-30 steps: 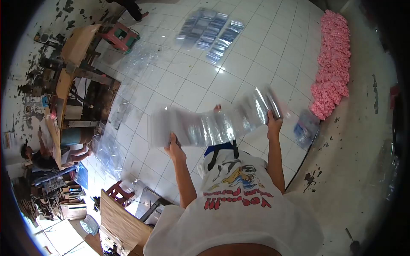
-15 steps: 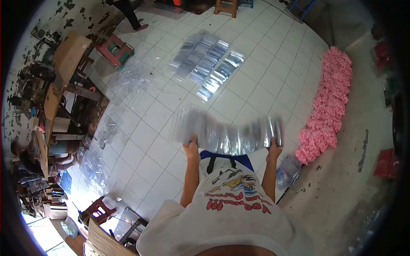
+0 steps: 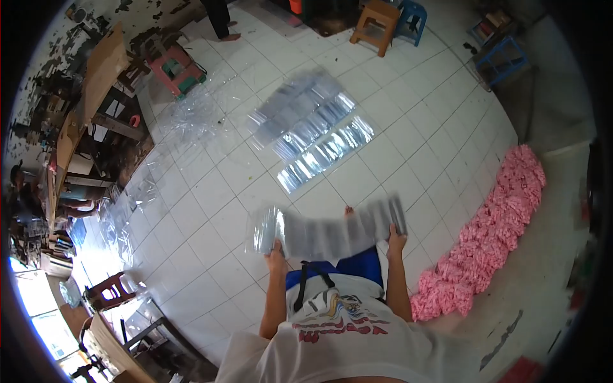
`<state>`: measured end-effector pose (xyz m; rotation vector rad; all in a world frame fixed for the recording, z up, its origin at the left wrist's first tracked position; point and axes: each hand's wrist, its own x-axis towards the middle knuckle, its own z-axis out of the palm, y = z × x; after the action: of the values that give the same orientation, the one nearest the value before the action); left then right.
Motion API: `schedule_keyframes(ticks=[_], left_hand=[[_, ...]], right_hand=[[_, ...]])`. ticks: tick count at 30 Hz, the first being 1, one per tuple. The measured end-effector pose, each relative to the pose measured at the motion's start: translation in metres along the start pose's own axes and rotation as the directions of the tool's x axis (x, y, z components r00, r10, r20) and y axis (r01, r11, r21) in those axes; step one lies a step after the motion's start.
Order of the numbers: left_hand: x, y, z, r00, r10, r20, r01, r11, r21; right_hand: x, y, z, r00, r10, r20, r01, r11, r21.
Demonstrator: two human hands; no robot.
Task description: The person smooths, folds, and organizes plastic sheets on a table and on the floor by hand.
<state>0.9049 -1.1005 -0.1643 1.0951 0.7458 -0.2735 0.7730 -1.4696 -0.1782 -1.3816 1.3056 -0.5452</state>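
Observation:
A long strip of clear plastic sheets (image 3: 325, 237) hangs between my two hands in front of my waist, sagging in the middle. My left hand (image 3: 276, 256) is closed on its left part, thumb on top. At the other end my right hand (image 3: 396, 240) grips the strip, also with the thumb on top; the fingers beneath are hidden. On the tiled floor ahead lie several rows of similar shiny clear plastic sheets (image 3: 327, 152), side by side and apart from the strip I hold.
A long heap of pink bundles (image 3: 485, 242) runs along the right wall. Loose clear plastic (image 3: 191, 115) litters the floor at left near a red-and-green stool (image 3: 175, 69). Wooden workbenches (image 3: 96, 70) line the left, with a person there. Another person's legs (image 3: 219, 19) and plastic stools (image 3: 377, 25) are at the back.
The view has turned and moved forward, so the floor rows and pink heap appear lower. Both hands keep hold of the plastic strip, and one of my feet now shows beyond it.

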Motion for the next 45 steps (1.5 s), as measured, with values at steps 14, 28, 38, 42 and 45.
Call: schedule_keyframes(ticks=[14,28,38,42,45], left_hand=[[0.029,-0.11,0.137,0.999,-0.046,-0.023,0.043,0.995,-0.095],[0.127,-0.219,0.148,0.963,-0.202,-0.18,0.127,0.924,-0.359],[0.042,-0.277,-0.014,0.752,-0.483,-0.449,0.647,0.67,0.363],[0.013,-0.228,-0.014,0.82,-0.351,-0.453,0.52,0.787,0.332],[0.004,-0.194,-0.001,0.872,-0.304,-0.384,0.44,0.831,0.34]], right_hand=[[0.259,-0.046,0.1,0.98,0.075,0.184,-0.058,0.994,-0.096],[0.368,0.029,0.116,0.906,0.315,0.282,-0.291,0.949,-0.123],[0.274,0.225,0.093,0.526,0.846,0.084,-0.673,0.475,-0.567],[0.223,0.227,0.09,0.658,0.751,0.057,-0.578,0.551,-0.601],[0.215,0.202,0.083,0.714,0.681,0.162,-0.424,0.604,-0.675]])
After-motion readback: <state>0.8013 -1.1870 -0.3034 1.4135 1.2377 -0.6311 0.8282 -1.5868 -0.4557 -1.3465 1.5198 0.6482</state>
